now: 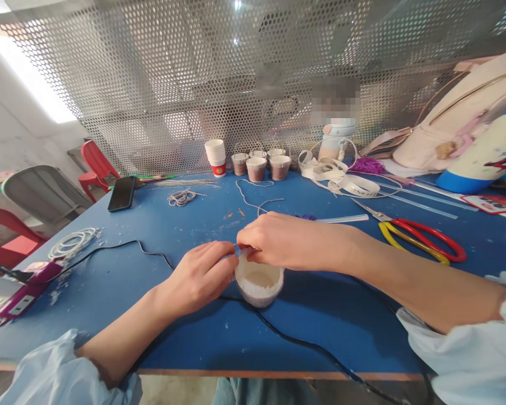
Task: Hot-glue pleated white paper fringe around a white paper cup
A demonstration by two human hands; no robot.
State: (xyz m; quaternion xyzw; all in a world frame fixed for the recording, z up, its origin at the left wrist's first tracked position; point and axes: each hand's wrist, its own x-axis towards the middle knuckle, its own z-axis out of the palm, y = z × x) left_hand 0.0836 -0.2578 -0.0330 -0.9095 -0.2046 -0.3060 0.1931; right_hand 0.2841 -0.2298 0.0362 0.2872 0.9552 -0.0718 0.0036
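Note:
A small white-lined cup (259, 287) sits on the blue table in front of me, its open mouth tilted toward me. My left hand (204, 273) is closed at the left side of the cup, thumb and fingertips pinching its rim. From above, my right hand (267, 239) reaches to the far left of the same rim, fingertips pressed together close to the left ones. What the right fingertips pinch is hidden; a bit of blue shows between the hands. A thin length of twine (247, 199) curls on the table just beyond my right hand.
Small brown-wrapped cups (279, 167) and stacked paper cups (215, 154) stand by the mesh panel. Scissors (417, 233), glue sticks (341, 219) and ribbon (341, 177) lie right. A phone (122, 194) and power strip (23, 292) are left; a black cable (303, 337) runs below the cup.

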